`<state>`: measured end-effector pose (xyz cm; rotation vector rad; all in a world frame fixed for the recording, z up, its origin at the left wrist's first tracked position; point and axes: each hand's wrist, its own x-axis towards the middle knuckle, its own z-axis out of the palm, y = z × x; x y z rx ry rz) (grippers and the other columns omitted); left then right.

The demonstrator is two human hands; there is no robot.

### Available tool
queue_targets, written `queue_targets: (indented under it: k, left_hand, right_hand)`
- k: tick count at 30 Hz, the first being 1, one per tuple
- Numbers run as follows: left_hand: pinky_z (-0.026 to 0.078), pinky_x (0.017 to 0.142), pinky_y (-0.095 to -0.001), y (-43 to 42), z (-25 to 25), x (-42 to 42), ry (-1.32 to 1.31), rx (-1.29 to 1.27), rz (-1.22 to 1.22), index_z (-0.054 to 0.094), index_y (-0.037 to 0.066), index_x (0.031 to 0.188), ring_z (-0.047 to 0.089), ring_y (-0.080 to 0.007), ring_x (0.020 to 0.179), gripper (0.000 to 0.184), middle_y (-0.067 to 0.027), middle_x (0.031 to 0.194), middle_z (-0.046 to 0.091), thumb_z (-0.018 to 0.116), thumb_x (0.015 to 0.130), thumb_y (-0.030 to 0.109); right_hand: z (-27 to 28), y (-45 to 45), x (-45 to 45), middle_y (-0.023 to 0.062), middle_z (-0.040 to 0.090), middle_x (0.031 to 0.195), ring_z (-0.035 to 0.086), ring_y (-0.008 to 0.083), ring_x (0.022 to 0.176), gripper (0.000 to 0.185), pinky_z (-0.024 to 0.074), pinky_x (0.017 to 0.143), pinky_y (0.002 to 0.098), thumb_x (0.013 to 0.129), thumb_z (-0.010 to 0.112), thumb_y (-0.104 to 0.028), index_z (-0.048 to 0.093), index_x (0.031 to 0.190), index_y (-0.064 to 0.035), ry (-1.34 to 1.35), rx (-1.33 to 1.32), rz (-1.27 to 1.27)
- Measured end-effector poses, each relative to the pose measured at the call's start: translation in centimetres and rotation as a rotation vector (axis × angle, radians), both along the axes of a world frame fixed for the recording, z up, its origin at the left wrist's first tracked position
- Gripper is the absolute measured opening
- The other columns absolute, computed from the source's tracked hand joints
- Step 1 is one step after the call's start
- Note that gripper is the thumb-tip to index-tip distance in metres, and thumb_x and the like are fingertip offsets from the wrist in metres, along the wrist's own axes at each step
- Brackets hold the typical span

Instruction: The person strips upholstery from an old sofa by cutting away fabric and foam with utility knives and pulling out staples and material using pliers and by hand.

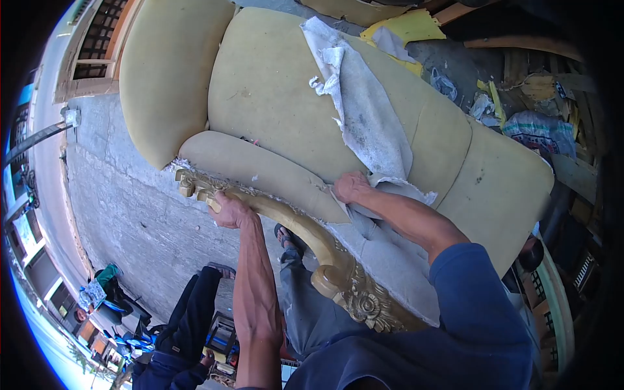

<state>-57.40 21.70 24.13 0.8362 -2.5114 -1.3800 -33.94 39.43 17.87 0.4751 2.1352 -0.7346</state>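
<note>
Grips gilt carved armrest frame at nine o'clock with curled left hand; seemingly clutches beige armrest cover near centre in closed right hand, apparently stripped toward five, attached toward ten.

tan sofa | gold armrest: carved | whitish cloth: ragged-edged, lying across sofa

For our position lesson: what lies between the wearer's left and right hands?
Between the left hand and right hand, the head view shows part of the gold wooden trim and beige padding.
</note>
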Motion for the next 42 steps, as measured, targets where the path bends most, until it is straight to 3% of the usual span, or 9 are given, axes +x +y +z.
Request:
queue_targets:
  k: [4, 6, 9, 16, 20, 24, 26, 28, 42]
  left_hand:
    - [0.051, 0.072, -0.0374, 0.6, 1.5, 0.3, -0.024, -0.068, -0.011, 0.063, -0.007, 0.116, 0.064, -0.0266, 0.079, 0.044, -0.0182, 0.097, 0.070, 0.069, 0.084, 0.022]
    - [0.050, 0.071, -0.0371, 0.1, 0.8, 0.1, -0.016, -0.042, -0.038, 0.062, -0.008, 0.121, 0.064, -0.0268, 0.078, 0.049, -0.0194, 0.097, 0.070, 0.069, 0.083, 0.023]
    - [0.050, 0.070, -0.0377, 1.1, 1.9, -0.5, -0.048, -0.157, 0.024, 0.058, -0.008, 0.128, 0.065, -0.0276, 0.078, 0.059, -0.0209, 0.099, 0.070, 0.072, 0.082, 0.025]
    - [0.053, 0.073, -0.0421, -1.3, -0.3, -0.5, -0.079, -0.277, -0.007, 0.052, -0.008, 0.136, 0.069, -0.0332, 0.086, 0.073, -0.0261, 0.105, 0.069, 0.076, 0.080, 0.031]
    - [0.052, 0.077, -0.0444, 1.0, 2.5, 0.5, -0.129, -0.184, -0.003, 0.055, -0.009, 0.130, 0.068, -0.0356, 0.086, 0.066, -0.0272, 0.102, 0.068, 0.074, 0.082, 0.031]
    - [0.051, 0.077, -0.0446, -0.1, 1.0, 0.3, 0.018, -0.195, -0.063, 0.056, -0.011, 0.125, 0.067, -0.0352, 0.084, 0.062, -0.0267, 0.101, 0.068, 0.074, 0.082, 0.031]
    - [0.051, 0.078, -0.0444, -0.7, 1.1, 0.4, 0.035, -0.216, -0.070, 0.057, -0.011, 0.124, 0.066, -0.0352, 0.083, 0.061, -0.0262, 0.099, 0.068, 0.073, 0.082, 0.031]
    - [0.051, 0.078, -0.0442, -0.3, 0.7, 0.3, 0.038, -0.229, -0.087, 0.058, -0.011, 0.122, 0.066, -0.0353, 0.083, 0.060, -0.0257, 0.098, 0.068, 0.073, 0.083, 0.031]
    - [0.051, 0.079, -0.0429, -0.2, 1.3, 0.6, 0.052, -0.198, -0.138, 0.060, -0.011, 0.117, 0.065, -0.0322, 0.084, 0.055, -0.0240, 0.100, 0.068, 0.072, 0.085, 0.033]
  right_hand:
    - [8.5, 5.4, 8.1, 0.0280, 0.070, 0.090, 0.070, 0.0438, 0.082, 0.045, 0.0564, 0.082, 0.0485, 0.099, 0.044, -0.030, 0.071, 0.093, 0.0053, -0.070, -0.257, 0.223]
    - [21.8, 9.1, 11.5, 0.0274, 0.068, 0.079, 0.069, 0.0438, 0.075, 0.045, 0.0556, 0.079, 0.0506, 0.101, 0.042, -0.030, 0.069, 0.094, 0.0054, -0.188, -0.330, -0.062]
    - [28.0, 6.4, 13.0, 0.0266, 0.067, 0.075, 0.069, 0.0433, 0.073, 0.044, 0.0553, 0.079, 0.0514, 0.102, 0.043, -0.030, 0.069, 0.093, 0.0042, -0.182, -0.291, -0.167]
    - [25.7, 6.3, 14.4, 0.0242, 0.069, 0.075, 0.070, 0.0419, 0.075, 0.040, 0.0545, 0.078, 0.0528, 0.100, 0.049, -0.031, 0.069, 0.093, 0.0028, -0.084, -0.161, -0.273]
    - [24.0, 7.1, 12.2, 0.0289, 0.066, 0.106, 0.067, 0.0419, 0.099, 0.038, 0.0515, 0.091, 0.0498, 0.099, 0.052, -0.028, 0.068, 0.099, 0.0063, 0.039, -0.029, -0.288]
    - [11.6, 6.5, 3.0, 0.0271, 0.062, 0.122, 0.061, 0.0417, 0.112, 0.035, 0.0516, 0.095, 0.0446, 0.098, 0.055, -0.024, 0.067, 0.111, 0.0063, 0.273, -0.234, -0.540]
    - [4.4, 3.1, 1.2, 0.0278, 0.063, 0.119, 0.061, 0.0412, 0.115, 0.031, 0.0498, 0.100, 0.0436, 0.095, 0.053, -0.014, 0.065, 0.117, 0.0040, -0.183, -0.283, -0.368]
    - [0.6, -1.4, 2.9, 0.0268, 0.064, 0.123, 0.063, 0.0393, 0.116, 0.031, 0.0503, 0.101, 0.0440, 0.094, 0.052, -0.012, 0.066, 0.116, 0.0033, -0.132, -0.060, -0.423]
    - [-0.6, -0.8, 1.4, 0.0175, 0.068, 0.126, 0.064, 0.0323, 0.121, 0.036, 0.0538, 0.097, 0.0437, 0.087, 0.061, -0.016, 0.071, 0.120, -0.0063, -0.382, -0.119, -0.410]
